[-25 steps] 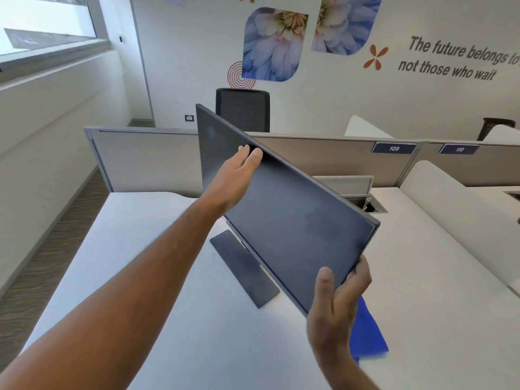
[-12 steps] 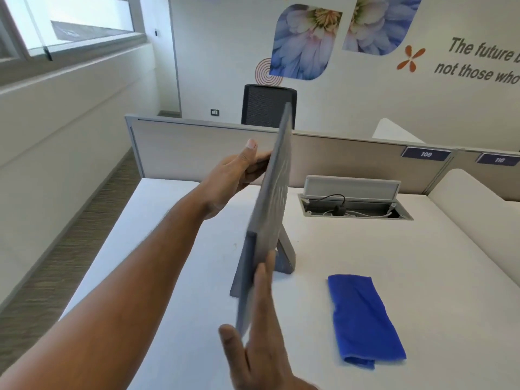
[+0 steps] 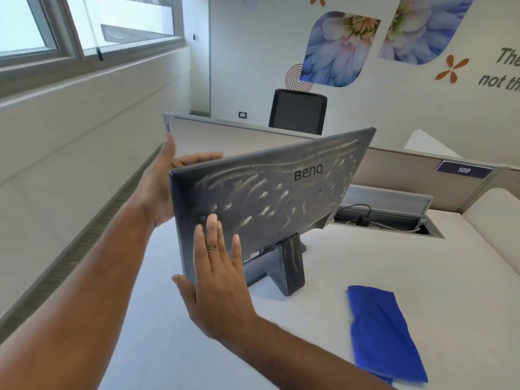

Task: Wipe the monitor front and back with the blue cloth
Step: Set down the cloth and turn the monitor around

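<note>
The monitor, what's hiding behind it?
Behind the monitor sit a partition and an open cable box. The left hand's fingers show; the screen side is hidden.

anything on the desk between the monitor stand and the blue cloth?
No. In the head view, only bare white desk separates the monitor stand from the blue cloth, which lies flat to the stand's right, nearer the camera.

The left hand (image 3: pixel 160 181) reaches forward, thumb up, fingers curled over an edge. The right hand (image 3: pixel 218 274) presses flat, fingers spread upward, palm forward. Both forearms are bare and extended.
</note>
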`<state>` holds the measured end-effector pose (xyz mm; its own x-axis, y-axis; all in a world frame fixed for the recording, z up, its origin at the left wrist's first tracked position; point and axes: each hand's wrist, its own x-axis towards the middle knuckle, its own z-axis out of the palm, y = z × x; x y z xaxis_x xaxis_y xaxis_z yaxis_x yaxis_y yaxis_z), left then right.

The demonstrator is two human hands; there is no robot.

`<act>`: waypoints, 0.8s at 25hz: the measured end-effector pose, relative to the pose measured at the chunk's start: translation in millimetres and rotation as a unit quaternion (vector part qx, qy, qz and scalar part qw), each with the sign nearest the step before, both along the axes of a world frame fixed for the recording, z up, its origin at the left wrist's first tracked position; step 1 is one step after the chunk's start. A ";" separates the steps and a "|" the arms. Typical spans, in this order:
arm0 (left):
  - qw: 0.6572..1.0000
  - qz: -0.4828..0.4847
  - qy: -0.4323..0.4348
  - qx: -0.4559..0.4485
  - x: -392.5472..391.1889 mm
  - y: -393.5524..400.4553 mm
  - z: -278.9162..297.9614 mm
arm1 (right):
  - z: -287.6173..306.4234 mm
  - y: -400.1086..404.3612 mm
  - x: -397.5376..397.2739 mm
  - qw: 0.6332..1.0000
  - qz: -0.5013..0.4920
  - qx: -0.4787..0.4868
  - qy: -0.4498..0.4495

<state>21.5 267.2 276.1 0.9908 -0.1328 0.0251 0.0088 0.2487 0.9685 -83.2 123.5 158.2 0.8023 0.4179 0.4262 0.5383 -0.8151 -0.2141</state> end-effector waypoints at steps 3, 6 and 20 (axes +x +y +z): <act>0.992 0.126 -0.022 -0.020 -4.9 13.3 -16.4 | 4.5 19.2 20.3 1.000 -0.001 -0.019 0.003; 0.987 0.153 -0.044 -0.035 5.2 30.9 -31.4 | 9.0 39.5 37.4 1.000 -0.002 -0.020 0.011; 0.953 0.299 -0.049 -0.009 3.8 -3.2 -34.5 | -11.0 -96.6 83.6 0.808 -0.265 0.517 0.098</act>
